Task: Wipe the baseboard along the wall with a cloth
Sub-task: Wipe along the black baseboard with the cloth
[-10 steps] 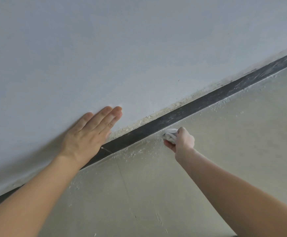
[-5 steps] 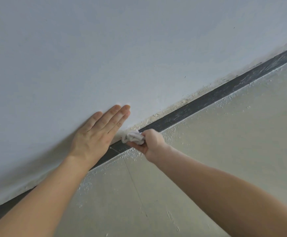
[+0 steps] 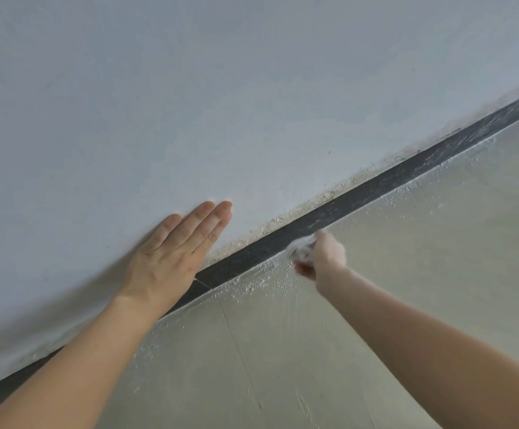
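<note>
My right hand (image 3: 324, 258) has slid back to the right along the baseboard (image 3: 406, 176). Half a second ago it had the cloth (image 3: 303, 246) almost at my left fingertips; now the two are well apart, about where they were a second ago. So I'm scrubbing back and forth over one short stretch, not travelling down the wall (image 3: 221, 88) yet. The right hand is blurred with the stroke.

My right fingers are curled round the cloth, which is bunched into a small white wad and pressed against the dark strip's face, right at its lower edge where it meets the floor (image 3: 406, 289). My left hand (image 3: 171, 258) has hardly shifted: it lies flat on the wall just above the baseboard, fingers straight and together, holding nothing, bracing me.

What this means, I think: the patch between my hands looks darker and cleaner than the far stretch to the right, which still carries pale streaks (image 3: 475, 131). White crumbs (image 3: 261, 281) lie on the floor along the strip's foot, and the plaster edge (image 3: 314, 202) above it is rough and flaky. Most of the visible length is still to do, and rubbing near that edge may shed more grit.
</note>
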`<state>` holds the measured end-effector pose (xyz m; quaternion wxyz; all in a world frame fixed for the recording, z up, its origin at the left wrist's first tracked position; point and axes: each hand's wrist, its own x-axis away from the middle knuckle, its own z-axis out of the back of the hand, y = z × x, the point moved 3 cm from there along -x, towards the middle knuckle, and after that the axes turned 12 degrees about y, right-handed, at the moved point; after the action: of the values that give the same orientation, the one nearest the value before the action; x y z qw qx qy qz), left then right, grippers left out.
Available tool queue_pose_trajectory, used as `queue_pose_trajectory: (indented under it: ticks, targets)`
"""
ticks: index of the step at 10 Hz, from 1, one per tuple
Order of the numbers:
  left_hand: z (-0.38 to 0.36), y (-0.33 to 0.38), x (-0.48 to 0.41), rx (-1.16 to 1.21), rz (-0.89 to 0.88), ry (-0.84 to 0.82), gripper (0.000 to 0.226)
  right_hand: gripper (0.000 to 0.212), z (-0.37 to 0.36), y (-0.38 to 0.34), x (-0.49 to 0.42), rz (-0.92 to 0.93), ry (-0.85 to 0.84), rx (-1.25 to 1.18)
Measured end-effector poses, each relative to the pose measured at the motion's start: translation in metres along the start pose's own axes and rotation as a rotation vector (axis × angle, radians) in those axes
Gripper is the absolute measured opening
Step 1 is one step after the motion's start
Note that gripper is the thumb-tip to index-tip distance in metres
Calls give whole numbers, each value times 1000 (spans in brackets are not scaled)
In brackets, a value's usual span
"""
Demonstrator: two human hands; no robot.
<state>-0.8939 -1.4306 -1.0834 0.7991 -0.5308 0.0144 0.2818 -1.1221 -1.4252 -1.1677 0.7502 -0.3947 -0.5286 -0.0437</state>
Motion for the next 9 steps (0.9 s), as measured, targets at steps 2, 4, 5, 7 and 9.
queue_pose_trajectory:
  ticks: [2,4,5,7,9]
  targets:
    - [3,0,-3,18,12,18,75,30,-61,83,35,-248,-424,72]
    - [5,-1,-4,20,22,6,68,29,-76,58,42,-182,-437,8]
    - [5,-1,-2,0,18,25,73,42,-56,28,16,-97,-283,-57]
    - [4,-2,-3,14,22,1,87,15,3,-24,-17,-36,22,-392]
    - [6,-2,-5,29,28,22,78,23,0,4,0,12,27,-75]
